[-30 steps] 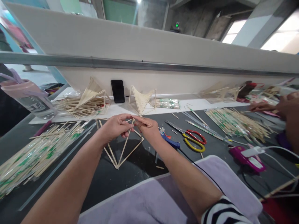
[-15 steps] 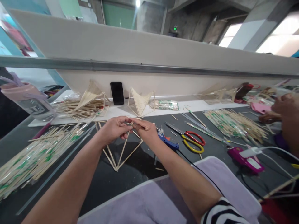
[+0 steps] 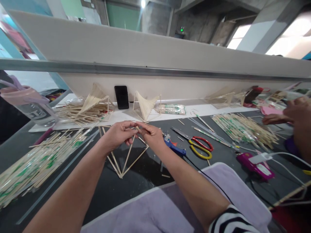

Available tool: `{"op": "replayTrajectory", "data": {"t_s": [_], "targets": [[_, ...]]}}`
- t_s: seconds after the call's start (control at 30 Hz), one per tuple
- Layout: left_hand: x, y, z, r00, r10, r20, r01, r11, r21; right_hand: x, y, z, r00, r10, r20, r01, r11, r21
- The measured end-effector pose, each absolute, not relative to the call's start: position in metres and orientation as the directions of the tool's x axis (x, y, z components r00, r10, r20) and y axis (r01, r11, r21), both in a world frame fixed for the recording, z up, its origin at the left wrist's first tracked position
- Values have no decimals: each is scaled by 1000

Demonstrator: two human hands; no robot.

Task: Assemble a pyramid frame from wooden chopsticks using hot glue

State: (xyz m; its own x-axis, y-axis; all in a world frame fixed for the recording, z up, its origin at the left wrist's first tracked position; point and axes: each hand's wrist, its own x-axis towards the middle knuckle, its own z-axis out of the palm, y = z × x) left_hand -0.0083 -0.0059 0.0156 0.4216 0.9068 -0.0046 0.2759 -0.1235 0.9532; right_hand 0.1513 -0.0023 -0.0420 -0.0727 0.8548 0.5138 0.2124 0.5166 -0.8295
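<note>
Head view: the left hand (image 3: 121, 133) and the right hand (image 3: 152, 134) meet fingertip to fingertip, each pinching the top corner of a stick frame (image 3: 127, 158). The frame stands on the dark counter (image 3: 107, 200) directly below them, its thin wooden sticks running down to a joint at the near end; the fingers hide part of the far side.

Just beyond the right hand lies a blue glue gun (image 3: 178, 150), its black cord passing under the forearm. Farther right are scissors (image 3: 191, 140) with one red and one yellow handle, blades pointing away to the left. A lavender cloth (image 3: 150, 213) spreads along the near edge, below the right forearm.

Behind the hands, a finished-looking stick model (image 3: 145, 106) with a twisted surface stands near a dark phone (image 3: 121, 97) propped upright. Bagged sticks (image 3: 46, 158) lie beside the left forearm, with a pink-topped bottle (image 3: 31, 106) past them. On the far right, a magenta device (image 3: 256, 166) sits near another stick bundle (image 3: 243, 129), and a co-worker's hand (image 3: 277, 119) shows beyond.
</note>
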Motion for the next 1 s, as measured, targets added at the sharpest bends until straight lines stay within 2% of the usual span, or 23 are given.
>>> {"op": "replayTrajectory", "data": {"t_s": [0.37, 0.77, 1.0], "targets": [[-9, -4, 14, 487, 873, 40, 246, -181, 952, 151, -6, -38, -87, 864, 496, 153, 504, -850], [-6, -7, 19, 442, 897, 23, 293, -168, 941, 151, -8, -36, -73, 898, 433, 133, 439, -888], [-7, -8, 17, 436, 899, 31, 280, -169, 945, 150, -7, -37, -69, 894, 443, 108, 448, -887]]}}
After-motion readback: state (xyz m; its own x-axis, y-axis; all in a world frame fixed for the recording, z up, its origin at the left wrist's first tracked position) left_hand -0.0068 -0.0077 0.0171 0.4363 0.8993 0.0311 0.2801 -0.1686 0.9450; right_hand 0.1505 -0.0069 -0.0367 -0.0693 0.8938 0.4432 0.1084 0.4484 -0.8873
